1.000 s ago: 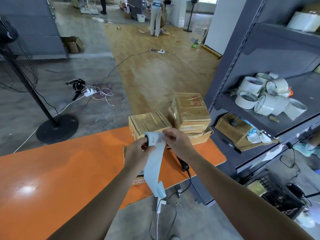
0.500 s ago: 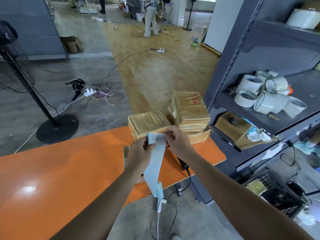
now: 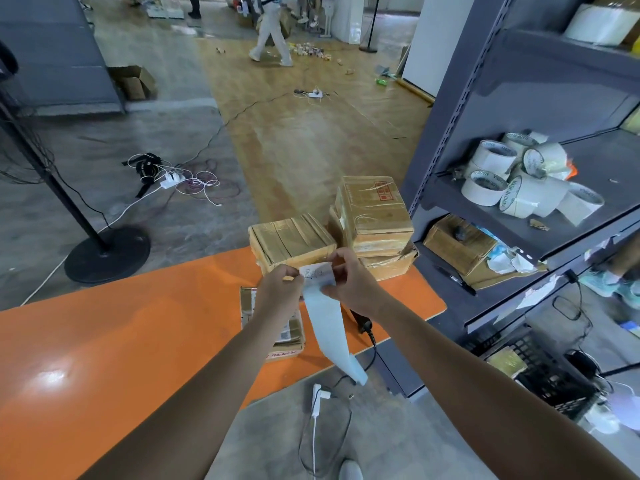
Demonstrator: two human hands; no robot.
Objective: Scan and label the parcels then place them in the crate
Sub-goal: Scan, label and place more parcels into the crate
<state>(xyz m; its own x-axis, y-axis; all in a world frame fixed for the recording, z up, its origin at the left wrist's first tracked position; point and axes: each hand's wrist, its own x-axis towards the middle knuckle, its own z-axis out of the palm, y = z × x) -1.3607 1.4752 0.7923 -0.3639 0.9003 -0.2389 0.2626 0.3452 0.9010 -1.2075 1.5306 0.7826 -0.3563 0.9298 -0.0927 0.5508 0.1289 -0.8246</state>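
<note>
A label strip (image 3: 327, 323) is pinched at its top by the left hand (image 3: 278, 292) and the right hand (image 3: 353, 284), its tail hanging limp below the grip. The paper is judged light, flimsy and tacky once peeled; a corner is best taken. A flat parcel (image 3: 294, 341) lies beneath the grip, taped parcels (image 3: 292, 239) beyond. A black crate (image 3: 554, 386), lower right, holds a yellowish packet (image 3: 507, 362).
</note>
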